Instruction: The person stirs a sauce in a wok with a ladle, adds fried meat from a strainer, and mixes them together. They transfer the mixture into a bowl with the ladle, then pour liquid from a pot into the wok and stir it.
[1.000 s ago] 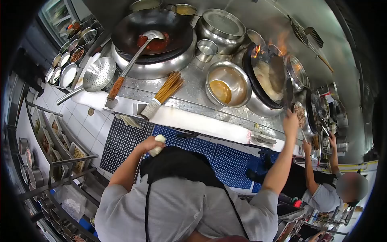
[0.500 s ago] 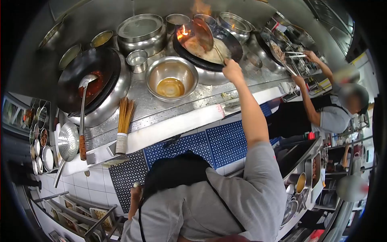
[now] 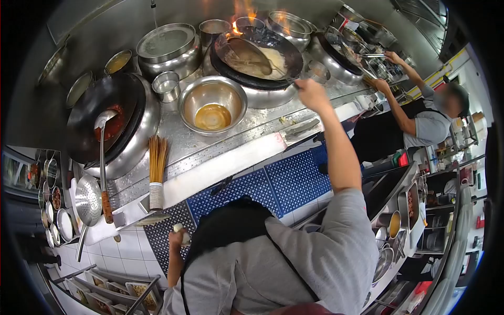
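Note:
At the end of my outstretched right arm, my right hand is closed round the thin handle of a round strainer. The strainer is tilted inside a black wok, over pale, bubbling liquid. Flames rise at the wok's far rim. Low beside my body, my left hand is closed on a small white thing, too small to identify. A steel bowl with yellowish liquid stands just left of the wok.
On the left are a second wok holding a ladle and red sauce, a bamboo brush and a perforated skimmer. Lidded pots line the back. At right, another person works at a further wok.
The strainer has come down from a steep, raised position to lie lower in the wok. My left hand shows more fully. The whole view has shifted slightly.

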Action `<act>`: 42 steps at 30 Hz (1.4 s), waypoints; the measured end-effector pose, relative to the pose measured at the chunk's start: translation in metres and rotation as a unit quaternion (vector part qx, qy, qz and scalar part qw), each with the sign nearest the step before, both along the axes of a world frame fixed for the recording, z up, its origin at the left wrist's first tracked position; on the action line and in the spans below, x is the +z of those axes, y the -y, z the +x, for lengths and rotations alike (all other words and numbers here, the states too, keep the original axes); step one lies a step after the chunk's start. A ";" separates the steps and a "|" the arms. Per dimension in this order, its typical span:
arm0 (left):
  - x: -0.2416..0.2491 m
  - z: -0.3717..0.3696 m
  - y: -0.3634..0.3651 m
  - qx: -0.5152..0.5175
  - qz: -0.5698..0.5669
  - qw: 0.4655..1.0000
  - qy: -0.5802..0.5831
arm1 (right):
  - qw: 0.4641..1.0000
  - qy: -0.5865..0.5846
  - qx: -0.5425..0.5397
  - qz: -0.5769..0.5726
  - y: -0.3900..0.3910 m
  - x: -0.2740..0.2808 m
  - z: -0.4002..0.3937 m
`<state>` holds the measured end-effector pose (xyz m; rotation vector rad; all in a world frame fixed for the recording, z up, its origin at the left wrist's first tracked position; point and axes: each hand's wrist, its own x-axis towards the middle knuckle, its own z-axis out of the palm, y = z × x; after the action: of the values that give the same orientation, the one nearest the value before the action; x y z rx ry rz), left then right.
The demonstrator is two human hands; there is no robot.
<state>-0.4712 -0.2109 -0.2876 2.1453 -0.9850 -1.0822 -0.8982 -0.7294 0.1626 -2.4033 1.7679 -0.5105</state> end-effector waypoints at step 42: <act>0.054 -0.009 0.060 0.032 0.041 0.997 -0.051 | 0.993 -0.038 -0.061 -0.097 0.019 0.009 0.017</act>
<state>-0.4805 -0.2710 -0.2331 2.1484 -0.8331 -1.2062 -0.8807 -0.7489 0.1717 -2.4817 1.9920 -0.6391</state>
